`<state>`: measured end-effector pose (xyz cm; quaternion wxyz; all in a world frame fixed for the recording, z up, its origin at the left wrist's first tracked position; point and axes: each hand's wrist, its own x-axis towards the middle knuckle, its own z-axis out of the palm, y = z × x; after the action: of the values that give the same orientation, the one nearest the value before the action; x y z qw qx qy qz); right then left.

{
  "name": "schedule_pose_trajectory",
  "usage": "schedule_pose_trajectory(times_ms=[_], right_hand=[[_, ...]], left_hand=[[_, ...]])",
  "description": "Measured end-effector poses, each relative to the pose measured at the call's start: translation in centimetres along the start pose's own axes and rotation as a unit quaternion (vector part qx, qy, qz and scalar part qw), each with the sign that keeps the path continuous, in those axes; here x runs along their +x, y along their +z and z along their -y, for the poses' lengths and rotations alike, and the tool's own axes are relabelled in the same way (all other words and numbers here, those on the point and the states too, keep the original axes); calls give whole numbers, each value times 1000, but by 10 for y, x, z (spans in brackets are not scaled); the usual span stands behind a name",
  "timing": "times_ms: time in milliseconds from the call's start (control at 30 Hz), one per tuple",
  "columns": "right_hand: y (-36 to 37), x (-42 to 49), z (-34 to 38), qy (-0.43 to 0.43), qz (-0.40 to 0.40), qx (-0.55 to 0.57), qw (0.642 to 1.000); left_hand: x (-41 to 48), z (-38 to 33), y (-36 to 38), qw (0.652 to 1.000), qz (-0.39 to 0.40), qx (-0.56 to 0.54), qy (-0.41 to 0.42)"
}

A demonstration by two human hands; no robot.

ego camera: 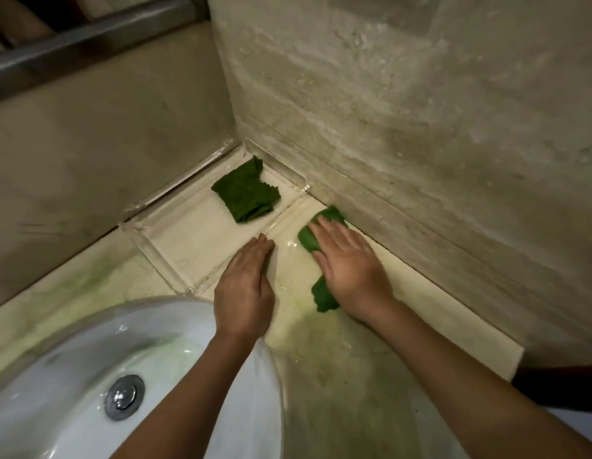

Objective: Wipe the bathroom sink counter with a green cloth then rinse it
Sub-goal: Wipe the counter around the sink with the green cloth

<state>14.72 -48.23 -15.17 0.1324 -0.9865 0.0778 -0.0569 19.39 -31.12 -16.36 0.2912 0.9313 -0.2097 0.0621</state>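
Observation:
My right hand (349,268) lies flat, fingers together, pressing a green cloth (309,238) onto the wet cream counter (324,352) close to the right wall. The cloth shows beyond my fingertips and again beside my wrist. My left hand (245,286) rests flat on the counter, holding nothing, with its fingertips at the edge of a clear tray (188,233). A second folded green cloth (246,192) lies in that tray in the corner. The white sink basin (66,366) with its chrome drain plug (124,396) is at lower left, under my left forearm.
Stone-look walls meet in the corner behind the tray. A low ledge runs along the foot of the right wall. The counter ends at a square edge at right (516,362). A metal rail (89,38) crosses the upper left.

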Motion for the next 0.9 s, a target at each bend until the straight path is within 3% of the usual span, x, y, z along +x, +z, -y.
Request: schedule_pose_trajectory(times_ms=[100,167,233,333,533,733,767,900], right_hand=[[-9,-34,-11,0,23,9,1000],[-9,-35,-3,-48,50,3,998],[-2,-10,6,-87,26,-6,996],[2,5,2,-40,22,-4,999],[-8,-71,1,59,1,1,998],[2,-63,29,-13,-2,0,1000],[-4,-74,17,14,16,0,1000],[-33,-160,-41,210,-5,-38,977]], left_hand=[[1,-1,-2,1000,0,-1,3],[4,2,-1,1000,-5,-2,-3],[4,2,1,1000,-7,-5,-3],[2,2,2,1000,-8,-3,4],[4,2,0,1000,-13,-6,-3],[7,0,1,1000,4,1,-4],[8,3,0,1000,9,3,-2],[-17,-5,-14,988,71,-16,137]])
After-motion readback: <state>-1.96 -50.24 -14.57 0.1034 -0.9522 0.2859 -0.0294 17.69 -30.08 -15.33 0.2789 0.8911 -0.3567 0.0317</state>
